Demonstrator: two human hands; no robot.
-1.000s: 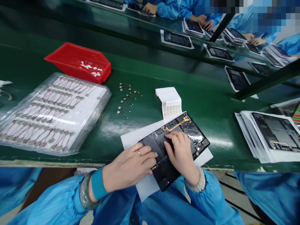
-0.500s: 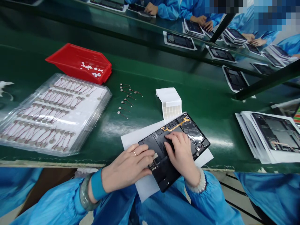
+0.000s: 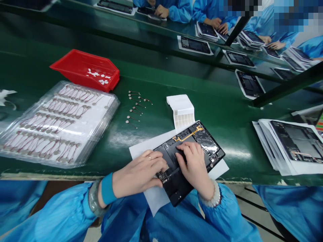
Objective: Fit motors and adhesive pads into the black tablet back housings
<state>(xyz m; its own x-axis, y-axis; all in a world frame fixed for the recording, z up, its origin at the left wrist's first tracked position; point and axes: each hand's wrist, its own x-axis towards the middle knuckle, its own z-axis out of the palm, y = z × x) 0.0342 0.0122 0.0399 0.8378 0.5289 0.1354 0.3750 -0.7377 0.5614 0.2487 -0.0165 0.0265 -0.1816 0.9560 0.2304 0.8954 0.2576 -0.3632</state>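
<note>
An opened black tablet housing point(image 3: 176, 181) lies tilted in front of me on white paper point(image 3: 153, 201), its circuit parts and an orange ribbon cable point(image 3: 188, 135) exposed. My left hand point(image 3: 143, 171) is at the housing's left end, its fingers bent close together over a small circuit board point(image 3: 163, 176); what the fingertips hold, if anything, is hidden. Across the middle of the housing rests my right hand point(image 3: 194, 164), fingers bent and thumb apart from the index finger, with nothing seen between them. Just behind the housing is a white sheet of pale square stickers point(image 3: 183, 119).
Left stands a clear plastic tray point(image 3: 101, 134) with rows of small round wired parts; several similar parts point(image 3: 133, 111) lie beside it. A red bin point(image 3: 75, 72) holds white scraps. Stacked housings point(image 3: 295, 141) are at right. Co-workers' hands point(image 3: 161, 11) work across the bench.
My left hand has shifted slightly, its fingers more bent, and more of the small circuit board shows. My right hand stays in place on the housing. One housing at the far right has slid left.
</note>
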